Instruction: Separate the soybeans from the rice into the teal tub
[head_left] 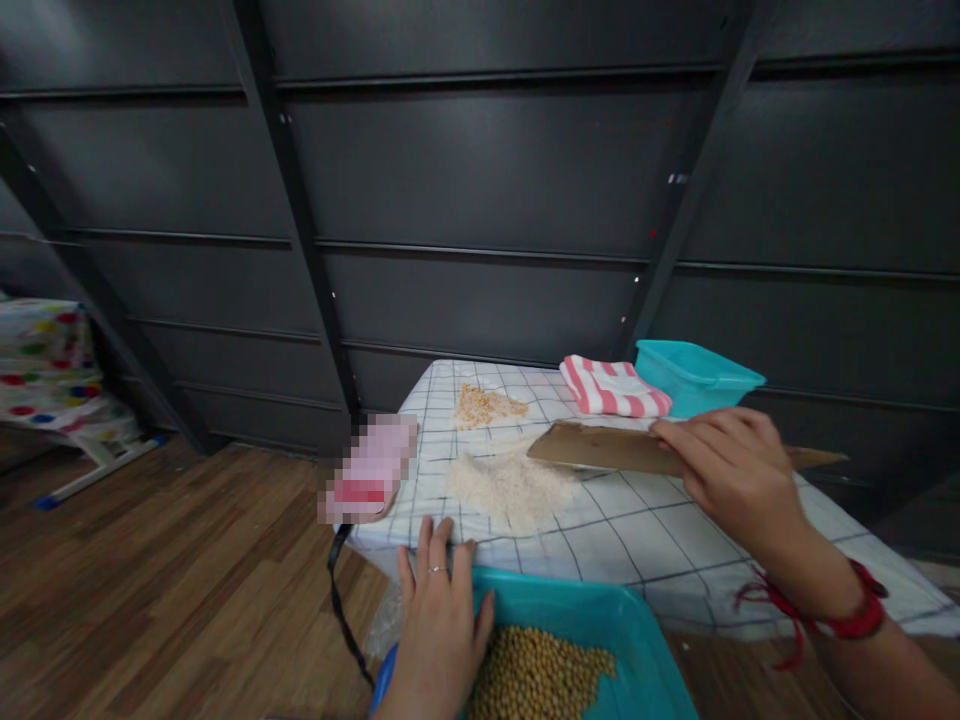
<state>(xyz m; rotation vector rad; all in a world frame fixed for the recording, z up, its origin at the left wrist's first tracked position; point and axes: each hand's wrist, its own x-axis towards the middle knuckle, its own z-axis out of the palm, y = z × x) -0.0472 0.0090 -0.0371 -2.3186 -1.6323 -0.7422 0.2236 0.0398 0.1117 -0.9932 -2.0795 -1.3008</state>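
Note:
My right hand (731,475) grips a long strip of brown cardboard (607,446) over the table. The strip's left end reaches the right side of a flattened heap of white rice (514,490). Beyond the rice lies a smaller scatter of yellowish split grains (484,405). My left hand (439,620), with a ring on one finger, is stretched out at the table's front edge. It lies over the left side of a teal plastic basin (585,597); whether it presses on the rim cannot be told. Greenish-yellow dried beans (547,675) cover part of the basin's bottom.
A white checked cloth (630,530) covers the table. At the back right are a folded pink-striped towel (611,385) and another teal basin (694,375). A blurred-out pink item (375,465) sits at the left edge, a dark strap (337,590) hanging below. Dark panels (487,170) stand behind.

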